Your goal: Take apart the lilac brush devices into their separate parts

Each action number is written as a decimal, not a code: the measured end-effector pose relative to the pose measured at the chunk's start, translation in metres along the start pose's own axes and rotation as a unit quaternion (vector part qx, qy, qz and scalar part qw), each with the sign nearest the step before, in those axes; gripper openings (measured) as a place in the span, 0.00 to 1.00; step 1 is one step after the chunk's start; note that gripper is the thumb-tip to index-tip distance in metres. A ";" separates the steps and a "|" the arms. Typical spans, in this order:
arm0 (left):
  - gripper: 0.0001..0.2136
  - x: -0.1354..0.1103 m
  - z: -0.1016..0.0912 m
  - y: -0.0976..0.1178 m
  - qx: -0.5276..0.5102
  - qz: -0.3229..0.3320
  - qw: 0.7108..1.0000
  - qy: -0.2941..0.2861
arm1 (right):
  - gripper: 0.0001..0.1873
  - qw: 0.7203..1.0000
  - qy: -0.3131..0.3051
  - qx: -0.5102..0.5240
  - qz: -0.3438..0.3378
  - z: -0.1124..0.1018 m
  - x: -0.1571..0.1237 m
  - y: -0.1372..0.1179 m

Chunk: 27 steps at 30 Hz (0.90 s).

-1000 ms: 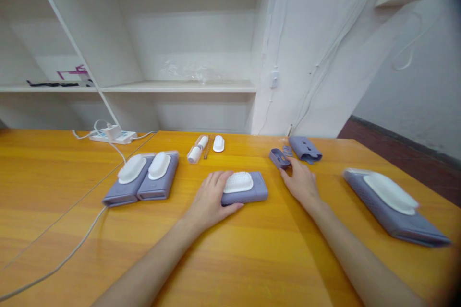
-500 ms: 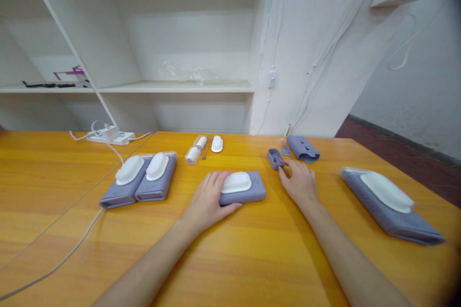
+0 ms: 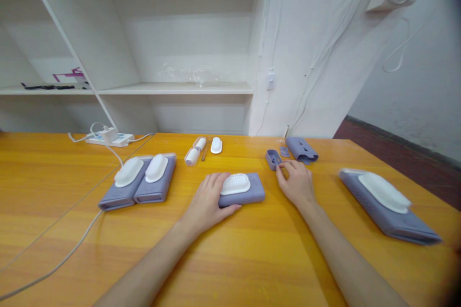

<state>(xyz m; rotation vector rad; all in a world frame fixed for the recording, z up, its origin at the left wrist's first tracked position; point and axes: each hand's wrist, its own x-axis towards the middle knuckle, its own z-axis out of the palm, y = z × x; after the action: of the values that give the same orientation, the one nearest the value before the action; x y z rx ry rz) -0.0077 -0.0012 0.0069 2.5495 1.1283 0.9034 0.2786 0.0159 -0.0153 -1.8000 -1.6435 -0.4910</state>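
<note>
The left hand [image 3: 205,196] clasps the purple case [image 3: 257,190]; the right hand [image 3: 297,183] pinches the small purple cup [image 3: 269,161] at its near-right edge, so a slip might tip it.

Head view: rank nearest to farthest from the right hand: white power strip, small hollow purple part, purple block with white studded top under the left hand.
From the right hand:
1. Small hollow purple part: at its fingertips.
2. Purple block with white studded top: to its left, under the left hand.
3. White power strip: far left, toward the back.
</note>
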 end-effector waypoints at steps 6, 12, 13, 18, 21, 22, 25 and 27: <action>0.32 0.000 0.000 0.001 -0.001 -0.003 1.000 0.002 | 0.10 1.000 -0.018 0.002 -0.005 0.003 0.000 0.002; 0.31 0.000 0.000 0.001 -0.005 -0.001 1.000 0.005 | 0.16 0.997 -0.077 0.012 -0.019 0.005 0.001 0.003; 0.31 0.000 0.000 0.000 -0.006 0.000 1.000 0.006 | 0.16 0.996 -0.084 0.010 -0.013 0.005 0.002 0.004; 0.32 0.000 0.000 0.001 -0.005 0.000 1.000 0.011 | 0.22 0.991 -0.117 -0.012 0.059 0.011 0.005 0.007; 0.31 0.000 -0.001 0.001 -0.005 0.002 1.000 0.010 | 0.26 0.985 -0.150 -0.003 0.081 0.012 0.006 0.007; 0.31 0.000 -0.001 0.002 -0.005 0.003 1.000 0.010 | 0.28 0.983 -0.160 0.003 0.086 0.012 0.006 0.007; 0.30 0.000 -0.001 0.002 -0.003 0.000 1.000 0.009 | 0.31 0.979 -0.179 0.016 0.094 0.011 0.007 0.005; 0.30 0.000 -0.002 0.002 0.000 -0.001 1.000 0.008 | 0.33 0.978 -0.185 0.017 0.097 0.011 0.007 0.005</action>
<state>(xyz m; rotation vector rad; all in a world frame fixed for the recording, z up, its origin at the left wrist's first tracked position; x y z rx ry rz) -0.0075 -0.0029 0.0089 2.5452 1.1342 0.9244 0.2831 0.0285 -0.0197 -2.0931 -1.6732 -0.0396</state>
